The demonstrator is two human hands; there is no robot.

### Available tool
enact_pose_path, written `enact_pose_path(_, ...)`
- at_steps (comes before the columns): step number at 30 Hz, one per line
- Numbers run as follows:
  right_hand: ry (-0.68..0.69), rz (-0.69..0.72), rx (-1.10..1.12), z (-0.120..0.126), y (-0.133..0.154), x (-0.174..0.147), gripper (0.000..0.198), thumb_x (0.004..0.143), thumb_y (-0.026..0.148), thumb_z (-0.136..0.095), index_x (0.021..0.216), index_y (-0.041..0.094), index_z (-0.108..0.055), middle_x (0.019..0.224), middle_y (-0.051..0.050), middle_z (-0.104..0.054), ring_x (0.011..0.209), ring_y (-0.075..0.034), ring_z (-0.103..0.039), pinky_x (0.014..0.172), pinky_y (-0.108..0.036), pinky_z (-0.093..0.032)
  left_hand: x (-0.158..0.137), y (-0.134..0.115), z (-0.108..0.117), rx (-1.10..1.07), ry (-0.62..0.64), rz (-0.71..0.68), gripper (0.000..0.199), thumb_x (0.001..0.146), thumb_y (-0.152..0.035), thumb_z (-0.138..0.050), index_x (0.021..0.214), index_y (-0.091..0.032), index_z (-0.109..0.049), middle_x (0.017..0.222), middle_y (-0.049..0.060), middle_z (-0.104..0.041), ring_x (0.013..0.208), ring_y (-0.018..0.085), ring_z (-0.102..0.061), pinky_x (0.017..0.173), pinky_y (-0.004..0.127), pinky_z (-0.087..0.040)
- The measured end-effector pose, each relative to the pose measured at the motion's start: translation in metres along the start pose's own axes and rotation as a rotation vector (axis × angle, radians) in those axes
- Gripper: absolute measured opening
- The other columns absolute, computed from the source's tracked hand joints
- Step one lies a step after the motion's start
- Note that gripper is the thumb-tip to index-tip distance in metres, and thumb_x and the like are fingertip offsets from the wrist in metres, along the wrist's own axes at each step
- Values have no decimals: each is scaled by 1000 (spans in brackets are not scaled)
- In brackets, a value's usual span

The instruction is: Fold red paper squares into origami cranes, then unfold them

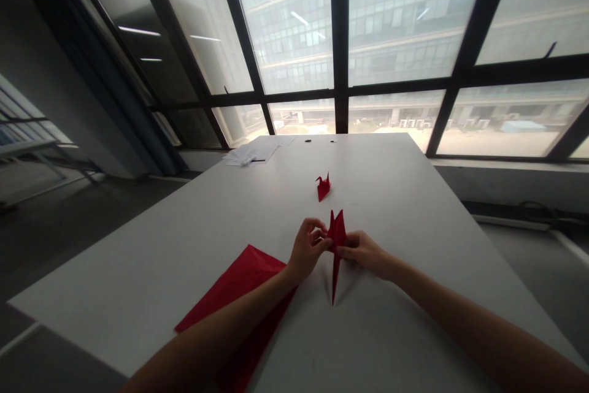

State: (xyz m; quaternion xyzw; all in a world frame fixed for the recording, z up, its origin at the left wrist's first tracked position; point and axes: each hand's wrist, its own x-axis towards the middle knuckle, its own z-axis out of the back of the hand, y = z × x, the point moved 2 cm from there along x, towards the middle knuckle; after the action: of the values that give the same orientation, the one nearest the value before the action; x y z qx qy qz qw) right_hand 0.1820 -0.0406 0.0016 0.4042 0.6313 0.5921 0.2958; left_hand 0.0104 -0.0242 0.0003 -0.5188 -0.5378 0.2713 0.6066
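Note:
Between my two hands is a partly folded red origami paper (338, 230), with two points upward and a long narrow point running down toward me. My left hand (310, 244) pinches it from the left, thumb and fingertips at its middle. From the right, my right hand (363, 253) grips it with the thumb in front; some of its fingers are hidden behind. A finished red paper crane (323, 187) stands just beyond on the table. Red paper sheets (248, 276) lie under and beside my left forearm, partly covered by it.
The white table (396, 197) stretches away to a row of dark-framed windows. White papers (257, 151) with a dark pen-like thing lie at its far left edge. Two small dark holes are near the far edge. A blue curtain (110, 80) hangs at the left.

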Motion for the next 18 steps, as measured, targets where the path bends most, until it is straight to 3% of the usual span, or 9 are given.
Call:
enact_pose_path(4,-21,5,-19,1,-3,1,38,75,49,-78,85,12,-74,67,0,-57,64,-12,-42,62,-27,-31,0,0,-1,93,65,-15,15,84,-25,-72,83,-16,-60,88,4,-58,76,13,-58,63,23,-48)
enact_pose_path(7,-69,11,-33,2,-6,2,40,75,51,-77,83,12,-74,66,0,-57,63,-12,-43,61,-27,-33,-1,-2,-1,154,49,-21,15,87,-29,-69,88,-15,-64,91,5,-58,75,13,-58,62,23,-48)
enact_pose_path(11,-128,12,-34,2,-7,3,41,74,51,-78,88,12,-74,68,-1,-61,62,-13,-45,60,-27,-35,-3,-3,-2,177,59,12,25,79,-30,-78,94,-16,-64,94,5,-61,82,15,-61,69,25,-51)
enact_pose_path(18,-224,35,-101,-6,0,2,37,78,49,-72,90,14,-76,76,-5,-70,62,-15,-52,58,-27,-37,-3,-4,-3,146,-18,75,26,85,-32,-70,103,-16,-61,79,1,-64,65,12,-60,62,24,-51)
